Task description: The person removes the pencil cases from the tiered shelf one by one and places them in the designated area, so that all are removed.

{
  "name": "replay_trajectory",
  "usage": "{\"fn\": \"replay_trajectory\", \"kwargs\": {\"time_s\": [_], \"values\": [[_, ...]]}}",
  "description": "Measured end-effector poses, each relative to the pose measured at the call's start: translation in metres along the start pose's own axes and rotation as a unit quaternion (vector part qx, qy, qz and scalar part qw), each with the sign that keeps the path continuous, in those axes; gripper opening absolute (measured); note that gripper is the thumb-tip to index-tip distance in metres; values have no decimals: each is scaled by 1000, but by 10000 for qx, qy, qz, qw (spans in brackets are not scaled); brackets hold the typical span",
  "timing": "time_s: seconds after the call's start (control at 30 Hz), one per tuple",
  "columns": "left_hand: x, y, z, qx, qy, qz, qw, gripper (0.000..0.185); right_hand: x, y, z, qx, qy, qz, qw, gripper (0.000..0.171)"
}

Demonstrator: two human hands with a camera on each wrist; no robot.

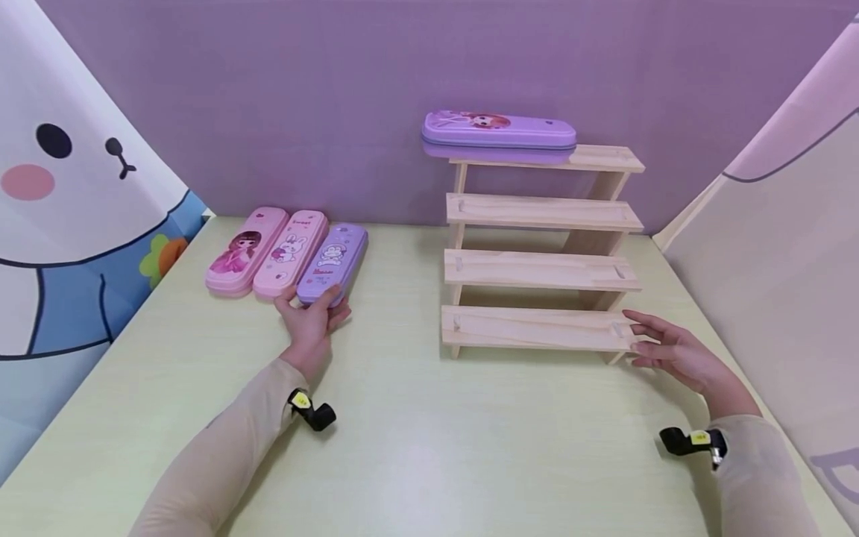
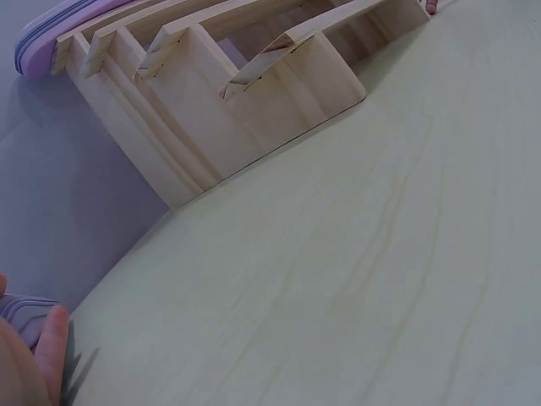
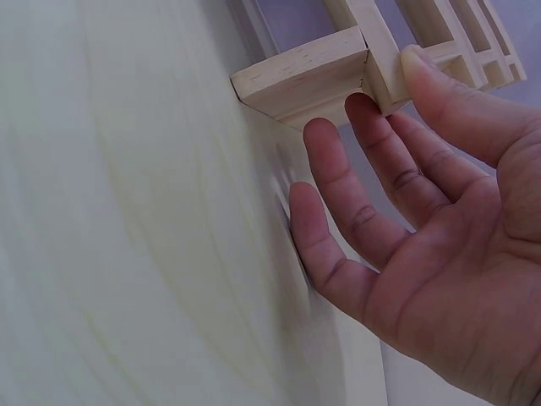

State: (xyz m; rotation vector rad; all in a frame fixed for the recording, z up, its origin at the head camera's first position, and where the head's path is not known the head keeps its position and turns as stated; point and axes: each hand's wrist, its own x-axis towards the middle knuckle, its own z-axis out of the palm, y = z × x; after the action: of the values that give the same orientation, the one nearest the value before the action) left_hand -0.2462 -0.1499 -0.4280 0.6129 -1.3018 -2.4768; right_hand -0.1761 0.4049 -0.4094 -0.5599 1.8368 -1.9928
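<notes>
Left hand [image 1: 310, 327] at lower purple case [image 1: 332, 261]

The pink rabbit pencil case [image 1: 291, 255] reads "Sweet" near its far end. On the lilac pencil case [image 1: 333, 261] next to it, a red word and smaller lettering below the printed character are too small to make out. Marks on the left yellow sticker [image 1: 300, 400] and right yellow sticker [image 1: 700, 437] are illegible.
</notes>
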Motion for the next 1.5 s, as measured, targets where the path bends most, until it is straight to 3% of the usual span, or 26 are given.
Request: {"fn": "replay_trajectory", "kwargs": {"time_s": [0.37, 0.6, 0.8, 1.3, 1.5], "values": [[-1, -2, 8, -69, -180, -150, 9997, 67, 0, 1, -1, -121, 61, -28, 9999, 56], [1, -1, 10, -306, -258, -453, 9982, 68, 0, 1, -1, -116, 124, 27, 9999, 56], [0, 1, 9, -214, -313, -545, 9978, 80, 0, 1, -1, -152, 171, 74, 9997, 56], [-6, 7, 8, -11, -368, -900, 9953, 69, -1, 1, -1, -203, 230, 121, 9995, 56], [-8, 11, 6, 244, -406, -1057, 9933, 76, -1, 2, -1, -141, 168, 88, 9997, 56]]}}
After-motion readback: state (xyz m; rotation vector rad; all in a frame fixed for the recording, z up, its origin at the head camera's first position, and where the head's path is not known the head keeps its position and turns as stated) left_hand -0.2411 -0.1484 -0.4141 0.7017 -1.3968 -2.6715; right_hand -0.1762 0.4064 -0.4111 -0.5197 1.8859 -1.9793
